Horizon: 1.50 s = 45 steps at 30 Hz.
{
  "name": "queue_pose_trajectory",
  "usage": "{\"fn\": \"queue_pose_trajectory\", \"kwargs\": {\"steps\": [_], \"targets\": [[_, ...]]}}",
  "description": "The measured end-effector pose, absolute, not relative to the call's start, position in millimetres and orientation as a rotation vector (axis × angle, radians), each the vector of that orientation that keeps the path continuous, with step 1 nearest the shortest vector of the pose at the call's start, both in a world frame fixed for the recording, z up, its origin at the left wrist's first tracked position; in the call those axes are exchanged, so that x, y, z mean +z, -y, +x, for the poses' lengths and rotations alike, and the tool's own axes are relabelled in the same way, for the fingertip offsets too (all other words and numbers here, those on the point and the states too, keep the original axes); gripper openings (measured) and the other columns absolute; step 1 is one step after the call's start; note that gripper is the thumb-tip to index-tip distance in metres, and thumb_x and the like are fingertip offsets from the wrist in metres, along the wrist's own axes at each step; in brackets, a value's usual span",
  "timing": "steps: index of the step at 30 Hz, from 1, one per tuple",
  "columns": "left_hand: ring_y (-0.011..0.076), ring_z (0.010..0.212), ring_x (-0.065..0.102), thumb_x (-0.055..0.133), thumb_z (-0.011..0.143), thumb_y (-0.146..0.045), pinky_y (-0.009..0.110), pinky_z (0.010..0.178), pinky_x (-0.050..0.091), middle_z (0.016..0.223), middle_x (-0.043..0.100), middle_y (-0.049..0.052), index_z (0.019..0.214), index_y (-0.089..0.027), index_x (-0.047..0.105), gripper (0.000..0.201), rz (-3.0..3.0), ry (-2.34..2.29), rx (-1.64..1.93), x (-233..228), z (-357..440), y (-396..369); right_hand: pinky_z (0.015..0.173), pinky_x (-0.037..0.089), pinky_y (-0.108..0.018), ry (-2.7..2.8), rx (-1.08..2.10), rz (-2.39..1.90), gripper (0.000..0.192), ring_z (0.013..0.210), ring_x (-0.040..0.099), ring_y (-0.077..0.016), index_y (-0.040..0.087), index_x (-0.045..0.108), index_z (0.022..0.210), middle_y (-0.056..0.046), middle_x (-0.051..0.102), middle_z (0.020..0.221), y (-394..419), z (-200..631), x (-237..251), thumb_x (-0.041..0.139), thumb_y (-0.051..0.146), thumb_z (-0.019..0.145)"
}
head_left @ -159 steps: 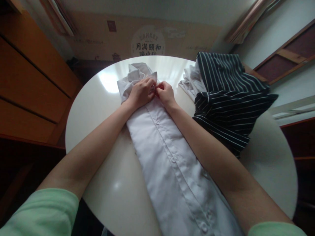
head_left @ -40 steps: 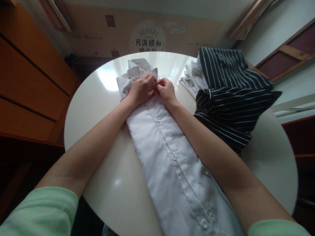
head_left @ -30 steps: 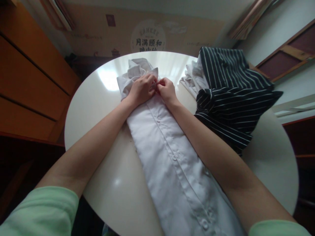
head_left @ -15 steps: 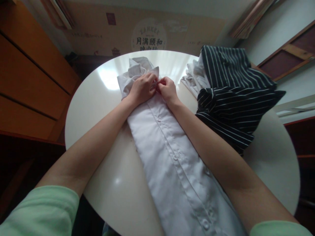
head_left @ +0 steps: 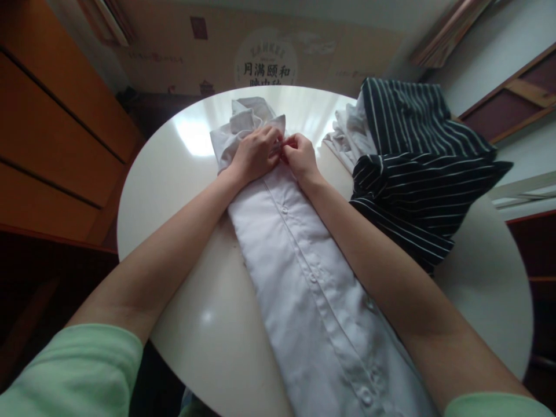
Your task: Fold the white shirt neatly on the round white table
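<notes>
A white button-up shirt (head_left: 278, 255), folded into a long narrow strip, lies on the round white table (head_left: 186, 324). Its collar end points away from me, and its buttoned front faces up. Near the collar, my left hand (head_left: 259, 152) rests over the shirt with its fingers curled and pinching the cloth. Right beside it, my right hand (head_left: 300, 155) pinches the shirt's front edge between thumb and fingers. The fingertips of both hands almost meet. Whether a button sits between them is hidden.
Black garments with white stripes (head_left: 417, 174) are heaped on the table's right side. Crumpled pale cloth (head_left: 345, 136) lies beside them. A large printed cardboard panel (head_left: 165, 52) stands behind the table, and a wooden cabinet (head_left: 52, 133) is at the left.
The whole view has shifted slightly, so everything appears a little further right. Both hands keep the same pinching hold near the collar.
</notes>
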State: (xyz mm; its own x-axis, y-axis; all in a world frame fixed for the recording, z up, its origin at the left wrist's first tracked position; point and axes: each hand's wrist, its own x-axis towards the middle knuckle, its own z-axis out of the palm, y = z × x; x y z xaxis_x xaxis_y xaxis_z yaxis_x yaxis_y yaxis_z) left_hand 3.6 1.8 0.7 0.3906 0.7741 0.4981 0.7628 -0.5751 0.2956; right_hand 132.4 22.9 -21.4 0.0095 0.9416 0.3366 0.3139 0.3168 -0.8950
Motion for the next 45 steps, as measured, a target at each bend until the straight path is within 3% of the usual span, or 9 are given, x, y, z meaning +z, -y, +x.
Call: {"fn": "queue_pose_trajectory", "kwargs": {"steps": [5, 14, 24, 33, 38, 45], "targets": [[0.0216, 0.096, 0.055, 0.051, 0.075, -0.014, 0.032, 0.082, 0.043, 0.100, 0.058, 0.006, 0.095, -0.020, 0.053, 0.021, 2.615, -1.435, 0.984, 0.2, 3.5, -2.0, 0.079, 0.046, -0.029, 1.462, 0.797, -1.279, 0.005, 0.073, 0.052, -0.0086, 0.018, 0.043, 0.068, 0.005, 0.046, 0.066, -19.3, 131.6, -17.1, 0.045, 0.016, 0.073], [0.0214, 0.096, 0.055, 0.050, 0.078, -0.019, 0.033, 0.083, 0.044, 0.100, 0.060, 0.006, 0.096, -0.021, 0.052, 0.018, 2.584, -1.428, 1.048, -0.6, 2.2, -2.7, 0.083, 0.046, -0.029, 1.476, 0.749, -1.186, 0.006, 0.086, 0.053, -0.0105, 0.018, 0.045, 0.073, 0.003, 0.048, 0.073, -15.3, 131.7, -14.4, 0.050, 0.019, 0.076], [0.0192, 0.087, 0.057, 0.051, 0.080, -0.023, 0.032, 0.076, 0.046, 0.092, 0.064, 0.004, 0.093, -0.024, 0.056, 0.014, 2.562, -1.398, 1.130, -2.5, -0.2, -3.7, 0.079, 0.047, -0.029, 1.448, 0.748, -1.210, 0.010, 0.076, 0.051, -0.0093, 0.018, 0.045, 0.074, 0.004, 0.046, 0.070, -16.4, 134.5, -16.0, 0.054, 0.016, 0.073], [0.0173, 0.087, 0.058, 0.050, 0.082, -0.022, 0.031, 0.079, 0.045, 0.090, 0.062, 0.003, 0.091, -0.022, 0.058, 0.012, 2.607, -1.371, 1.135, -2.3, -0.1, -4.6, 0.080, 0.044, -0.027, 1.415, 0.812, -1.198, 0.010, 0.079, 0.050, -0.0088, 0.018, 0.045, 0.073, 0.004, 0.047, 0.072, -15.4, 131.1, -13.7, 0.050, 0.010, 0.072], [0.0192, 0.094, 0.056, 0.049, 0.084, -0.022, 0.033, 0.083, 0.045, 0.097, 0.061, 0.005, 0.101, -0.024, 0.055, 0.018, 2.654, -1.417, 1.090, 2.6, 0.4, -0.3, 0.079, 0.045, -0.028, 1.395, 0.822, -1.270, 0.008, 0.072, 0.050, -0.0074, 0.017, 0.046, 0.073, 0.004, 0.048, 0.071, -11.6, 131.6, -8.9, 0.045, 0.009, 0.073], [0.0268, 0.117, 0.043, 0.044, 0.084, -0.015, 0.047, 0.098, 0.035, 0.120, 0.052, 0.007, 0.113, -0.029, 0.050, 0.032, 2.522, -1.794, 1.368, 13.3, -3.2, 13.4, 0.078, 0.046, -0.030, 1.335, 0.792, -1.294, 0.016, 0.070, 0.052, -0.0087, 0.016, 0.054, 0.076, 0.002, 0.053, 0.071, -7.0, 133.1, -6.9, 0.041, 0.009, 0.072]]}}
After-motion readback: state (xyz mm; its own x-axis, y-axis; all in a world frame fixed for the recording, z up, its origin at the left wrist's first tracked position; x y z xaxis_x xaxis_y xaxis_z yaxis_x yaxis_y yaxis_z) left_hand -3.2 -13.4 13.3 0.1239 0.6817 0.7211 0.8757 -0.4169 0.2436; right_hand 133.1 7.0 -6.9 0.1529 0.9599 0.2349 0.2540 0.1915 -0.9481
